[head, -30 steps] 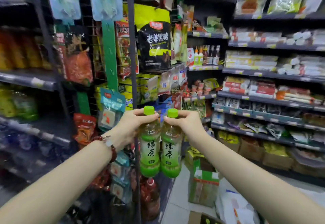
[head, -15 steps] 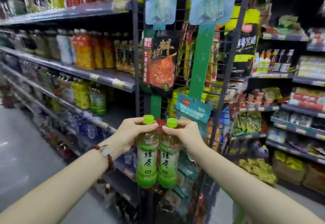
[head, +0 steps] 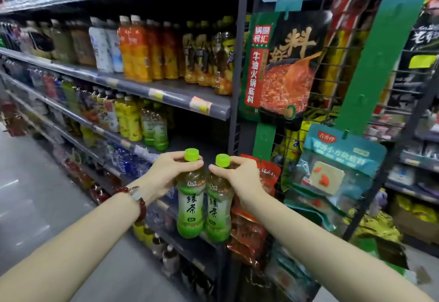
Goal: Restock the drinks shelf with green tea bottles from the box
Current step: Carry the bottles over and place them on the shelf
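- Shop aisle, grey glossy floor [head: 35, 197] at left; long dark metal drinks shelf unit [head: 166, 92] runs left to centre, tiers packed with bottles.
- Left hand [head: 166, 173], fingers curled round the neck of the left green-capped green tea bottle [head: 191, 197]; right hand [head: 240, 178] pinches the neck of the right green-capped green tea bottle [head: 217, 206]. Both bottles upright, touching side by side, in the air in front of the shelf post.
- Versus half a second ago: view has swung left, the drinks tiers now fill more of the frame, bottles held the same way.
- Matching green tea bottles on the shelf [head: 154, 126] stand on the middle tier, with a dark bare stretch just to their right.
- Orange juice bottles [head: 135, 47] on the tier above.
- Wire rack [head: 332, 111] at right, hung with a red hotpot-base packet [head: 282, 64] and a teal packet [head: 337, 161].
- Red bead bracelet [head: 140, 202] on the left wrist.
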Motion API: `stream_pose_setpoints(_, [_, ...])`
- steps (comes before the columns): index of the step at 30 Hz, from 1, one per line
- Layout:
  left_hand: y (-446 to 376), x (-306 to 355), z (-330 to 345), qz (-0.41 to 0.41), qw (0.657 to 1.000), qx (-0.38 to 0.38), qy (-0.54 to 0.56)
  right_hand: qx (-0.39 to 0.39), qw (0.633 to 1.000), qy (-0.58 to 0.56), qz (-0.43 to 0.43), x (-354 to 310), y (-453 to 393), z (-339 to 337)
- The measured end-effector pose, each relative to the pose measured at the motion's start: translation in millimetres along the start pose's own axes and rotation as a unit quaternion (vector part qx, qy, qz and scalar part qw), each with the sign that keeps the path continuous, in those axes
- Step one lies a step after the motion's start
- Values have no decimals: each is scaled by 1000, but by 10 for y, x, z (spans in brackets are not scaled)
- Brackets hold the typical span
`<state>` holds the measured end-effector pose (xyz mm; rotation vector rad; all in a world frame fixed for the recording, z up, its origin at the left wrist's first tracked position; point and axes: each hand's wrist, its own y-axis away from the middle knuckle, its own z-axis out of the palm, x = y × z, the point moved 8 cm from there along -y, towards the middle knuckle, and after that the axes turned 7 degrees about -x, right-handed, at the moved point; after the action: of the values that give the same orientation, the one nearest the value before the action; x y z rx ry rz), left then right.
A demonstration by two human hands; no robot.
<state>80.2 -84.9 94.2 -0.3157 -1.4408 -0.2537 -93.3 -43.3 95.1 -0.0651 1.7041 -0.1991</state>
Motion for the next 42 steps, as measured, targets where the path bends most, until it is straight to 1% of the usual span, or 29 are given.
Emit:
stream_pose_setpoints(6, [-429, -110, -531, -12, 1000, 2, 12, 2, 1000, 19, 10, 114, -540, 367])
stream_pose_setpoints(13, [-1089, -97, -1083, -12, 1000, 7, -4, 36, 999, 11, 32, 269, -1281, 697])
stream_pose_setpoints(18, [-1513, -42, -1409, -4, 1000, -12, -13, 53, 998, -2, 30, 290, -1726, 906])
stream_pose_setpoints(20, [-1668, -25, -1517, -2, 1000, -24, -19, 65, 997, -1, 35, 290, -1853, 969])
stream_pose_setpoints(25, [-2054, -68, -1740, 1, 997, -71, 20, 91, 995, 17, 32, 321, -2141, 1131])
stream_pose_setpoints(31, [-2470, -43, -1947, 12, 991, -132, 21, 171, 983, -10, 60, 453, -2378, 1318])
stream_pose_setpoints(35, [-2710, 79, -2004, 13, 983, -182, 29, 220, 973, -21, 60, 430, -2476, 1398])
stream_pose_setpoints(38, [-2833, 173, -2029, 30, 980, -196, 29, 246, 967, -24, 66, 394, -2518, 1422])
stream_pose_setpoints(42, [-2903, 254, -2065, 53, 975, -213, 44, 275, 960, -10, 51, 295, -2528, 1468])
